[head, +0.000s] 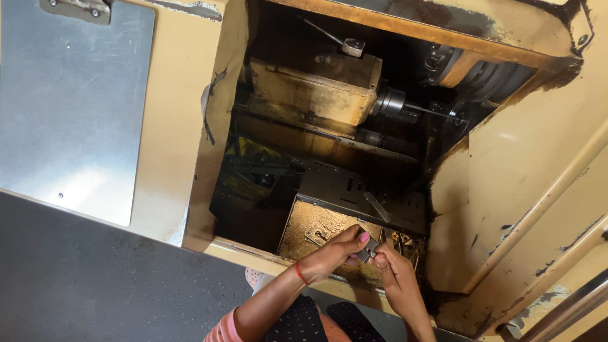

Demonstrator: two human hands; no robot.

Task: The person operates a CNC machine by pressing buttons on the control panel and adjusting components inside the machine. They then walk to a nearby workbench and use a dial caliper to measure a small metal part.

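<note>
Both my hands meet at the lower middle of the view, over the front lip of a yellow machine's open bay. My left hand (334,252), with a red thread on the wrist, pinches a small grey metal part (366,251) from the left. My right hand (394,271) grips the same part from the right. Just beyond the hands lies a brass-coloured tray (311,229) strewn with chips and small metal pieces.
Inside the bay sit a yellow block housing (313,88), a spindle with a thin rod (411,107) and dark perforated plates (354,190). A grey metal door panel (69,107) fills the upper left. Dark floor (95,278) lies at the lower left; a yellow cabinet wall (532,190) rises at right.
</note>
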